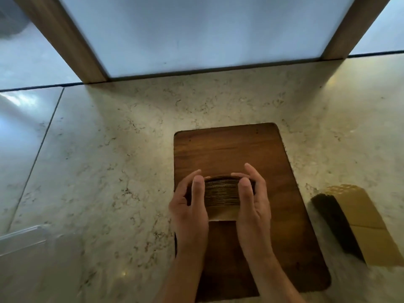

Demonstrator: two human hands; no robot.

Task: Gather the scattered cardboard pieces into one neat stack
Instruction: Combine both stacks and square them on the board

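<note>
From my remote seat: bare marble counter [105,149] opens wide to the left and far side of the wooden board [229,147], while a cardboard box [358,224] sits near the board's right edge. Frosted panels rise at the far edge. On the board, my left hand [190,206] and right hand [253,204] clasp the cardboard stack [222,195] from either side.

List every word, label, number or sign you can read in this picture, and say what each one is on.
None: no readable text anywhere.
Stack of cardboard pieces, held between the left hand and right hand: only plain edges show.
Wooden board: bare wood grain.
Cardboard box at right: plain brown, no print visible.
Stone countertop: only mottled pattern.
</note>
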